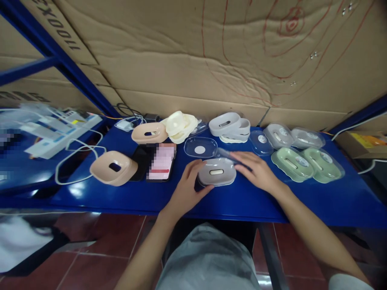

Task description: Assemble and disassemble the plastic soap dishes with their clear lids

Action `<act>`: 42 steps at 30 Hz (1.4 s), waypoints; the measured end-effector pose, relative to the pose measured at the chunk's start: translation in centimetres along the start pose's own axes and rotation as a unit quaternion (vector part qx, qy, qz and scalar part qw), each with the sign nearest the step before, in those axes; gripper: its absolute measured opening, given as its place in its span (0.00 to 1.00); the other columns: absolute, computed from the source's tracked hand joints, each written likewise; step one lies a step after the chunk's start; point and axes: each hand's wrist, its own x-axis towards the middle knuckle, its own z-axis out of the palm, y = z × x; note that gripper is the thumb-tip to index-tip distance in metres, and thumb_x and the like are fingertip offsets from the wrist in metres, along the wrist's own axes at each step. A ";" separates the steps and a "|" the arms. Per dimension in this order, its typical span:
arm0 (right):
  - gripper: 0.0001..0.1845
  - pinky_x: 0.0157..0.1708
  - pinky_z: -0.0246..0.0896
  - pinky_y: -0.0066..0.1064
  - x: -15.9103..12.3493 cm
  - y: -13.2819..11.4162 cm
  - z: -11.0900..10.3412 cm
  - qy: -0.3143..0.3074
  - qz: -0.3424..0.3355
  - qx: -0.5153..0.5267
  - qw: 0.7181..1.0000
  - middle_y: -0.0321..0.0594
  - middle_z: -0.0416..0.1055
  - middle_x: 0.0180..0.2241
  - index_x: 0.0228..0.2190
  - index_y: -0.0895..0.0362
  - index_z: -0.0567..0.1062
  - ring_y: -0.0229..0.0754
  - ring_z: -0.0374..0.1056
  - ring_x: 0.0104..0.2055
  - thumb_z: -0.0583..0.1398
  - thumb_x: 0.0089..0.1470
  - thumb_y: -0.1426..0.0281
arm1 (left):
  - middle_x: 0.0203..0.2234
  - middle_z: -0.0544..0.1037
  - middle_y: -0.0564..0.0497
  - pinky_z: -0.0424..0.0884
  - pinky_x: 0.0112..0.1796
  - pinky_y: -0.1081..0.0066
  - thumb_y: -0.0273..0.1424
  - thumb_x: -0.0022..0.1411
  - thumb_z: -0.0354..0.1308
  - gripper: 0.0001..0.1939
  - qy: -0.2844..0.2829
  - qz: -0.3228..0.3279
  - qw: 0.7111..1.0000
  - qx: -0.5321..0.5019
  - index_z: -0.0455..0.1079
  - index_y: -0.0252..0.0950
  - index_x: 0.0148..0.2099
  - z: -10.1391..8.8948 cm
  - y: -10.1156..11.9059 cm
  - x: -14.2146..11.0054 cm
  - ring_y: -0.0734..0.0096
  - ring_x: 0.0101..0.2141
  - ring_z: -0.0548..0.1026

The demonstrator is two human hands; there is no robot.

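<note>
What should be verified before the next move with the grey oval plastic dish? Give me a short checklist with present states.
1. Left hand steadies the grey oval plastic dish: ok, fingers and thumb span its left end.
2. Right hand has hold of the blurred clear plastic piece: ok.
3. Clear piece lies flat over the dish: not ok, it is tilted by the far right edge.
4. Clear piece bears a sticker: cannot tell, too blurred.
5. Black phone with a pink, pixelated screen is apart from both hands: ok, it lies to their left.
</note>
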 end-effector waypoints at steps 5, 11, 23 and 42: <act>0.26 0.66 0.63 0.57 -0.1 -2.7 1.9 -0.043 -0.113 -0.039 0.992 0.46 0.72 0.66 0.66 0.47 0.71 0.55 0.65 0.70 0.61 0.71 0.60 | 0.68 0.64 0.41 0.68 0.67 0.48 0.34 0.64 0.74 0.49 -0.005 -0.018 1.000 -0.011 0.50 0.50 0.77 0.4 -0.5 -0.1 0.51 0.68 0.68; 0.29 0.71 0.57 0.62 -0.3 -2.9 2.4 -0.069 -0.150 -0.081 0.983 0.45 0.68 0.68 0.69 0.44 0.67 0.57 0.58 0.74 0.61 0.71 0.64 | 0.66 0.65 0.43 0.67 0.67 0.46 0.34 0.64 0.74 0.45 -0.013 -0.016 1.000 0.002 0.54 0.51 0.75 0.4 -0.8 -0.2 0.51 0.66 0.69; 0.30 0.65 0.67 0.57 -1.1 -3.2 0.7 -0.069 -0.131 -0.078 0.986 0.46 0.69 0.68 0.70 0.44 0.67 0.57 0.60 0.73 0.62 0.70 0.61 | 0.67 0.67 0.38 0.70 0.65 0.49 0.37 0.77 0.58 0.31 -0.040 0.043 0.998 0.028 0.55 0.45 0.76 -1.3 -0.3 0.5 0.52 0.67 0.69; 0.28 0.64 0.59 0.42 -7.1 13.6 -10.8 0.145 0.292 -0.330 0.886 0.55 0.73 0.63 0.62 0.58 0.76 0.54 0.66 0.65 0.60 0.68 0.57 | 0.43 0.80 0.49 0.78 0.50 0.62 0.33 0.78 0.55 0.13 -0.031 0.069 0.997 0.001 0.72 0.44 0.61 -3.4 1.7 0.9 0.65 0.44 0.81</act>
